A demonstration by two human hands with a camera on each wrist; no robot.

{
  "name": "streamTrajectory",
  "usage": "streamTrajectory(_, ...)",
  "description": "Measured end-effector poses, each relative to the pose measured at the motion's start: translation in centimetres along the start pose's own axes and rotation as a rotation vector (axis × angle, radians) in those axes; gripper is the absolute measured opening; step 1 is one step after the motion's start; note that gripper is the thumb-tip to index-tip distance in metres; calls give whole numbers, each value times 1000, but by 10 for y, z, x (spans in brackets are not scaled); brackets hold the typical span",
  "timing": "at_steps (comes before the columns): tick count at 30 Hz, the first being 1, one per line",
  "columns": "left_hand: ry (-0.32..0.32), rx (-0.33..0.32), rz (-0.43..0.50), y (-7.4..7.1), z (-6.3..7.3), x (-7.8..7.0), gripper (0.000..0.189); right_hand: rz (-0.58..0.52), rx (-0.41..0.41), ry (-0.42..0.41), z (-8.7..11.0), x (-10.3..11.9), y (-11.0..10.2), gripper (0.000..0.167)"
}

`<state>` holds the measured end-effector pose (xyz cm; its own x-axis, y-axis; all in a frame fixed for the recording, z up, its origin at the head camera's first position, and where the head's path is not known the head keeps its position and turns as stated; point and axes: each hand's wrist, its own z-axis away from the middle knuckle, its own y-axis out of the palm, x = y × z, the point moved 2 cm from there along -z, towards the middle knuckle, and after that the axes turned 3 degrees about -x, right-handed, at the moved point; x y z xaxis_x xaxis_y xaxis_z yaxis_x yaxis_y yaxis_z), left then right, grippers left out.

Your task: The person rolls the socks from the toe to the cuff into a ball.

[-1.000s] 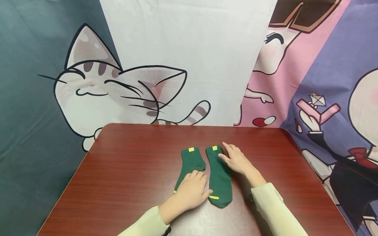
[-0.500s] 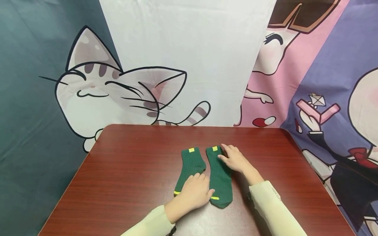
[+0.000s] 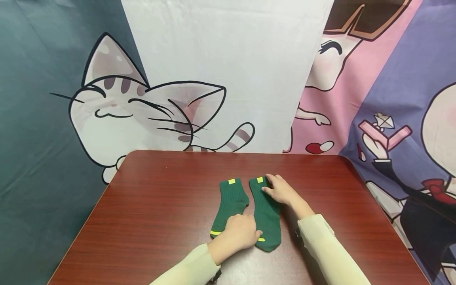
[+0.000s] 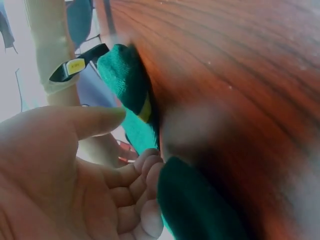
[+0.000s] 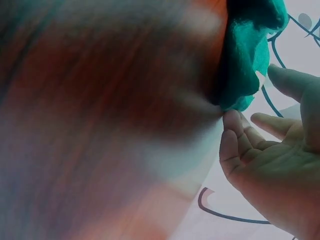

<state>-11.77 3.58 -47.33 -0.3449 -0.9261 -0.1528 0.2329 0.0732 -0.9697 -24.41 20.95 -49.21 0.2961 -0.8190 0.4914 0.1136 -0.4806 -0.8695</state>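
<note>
Over the last second, we saw the left hand [image 3: 240,231] shift across toward the right sock [image 3: 265,213], so that more of the yellow stripe [image 3: 215,233] at the toe of the left sock [image 3: 229,202] came into sight. The right hand [image 3: 281,191] drew in slightly at the right sock's cuff end. Both green socks kept their places, flat and side by side on the bench [image 3: 160,206] with a narrow gap between them. To us this meant the handling was at the stage of placing the hands, and neither sock had been lifted.

We saw the left hand with its fingers loosely bent, its thumb held well apart and its palm bare; its fingertips were right at a sock, though we could not tell how firmly they touched. The right hand was relaxed, a gap between thumb and fingers, its fingertips at the right sock's edge. We saw no clear grip in either.
</note>
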Motion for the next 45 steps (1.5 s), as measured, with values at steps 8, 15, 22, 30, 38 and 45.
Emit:
streamTrajectory(8, -26, 44, -37, 6, -5, -5, 55, 16, 32, 56, -6, -1, 4, 56)
streamTrajectory(15, -34, 58, -88, 11, -9, -9, 55, 25, 19, 135, -12, -3, 7, 52)
streamTrajectory(22, -8, 39, -84, 10, -8, -13, 41, -18, 31, 233, -17, -2, 9, 39)
streamTrajectory(30, 44, 9, 193, 11, -11, -3, 24, -100, 81, 271, -18, -2, 6, 24)
streamTrajectory(38, -62, -5, 581, 12, -11, 11, 29, -223, 50, 307, -17, -7, 0, 29)
streamTrajectory(45, -113, 57, 819, 17, -6, 16, 52, -287, 71, 320, -17, -12, -4, 36)
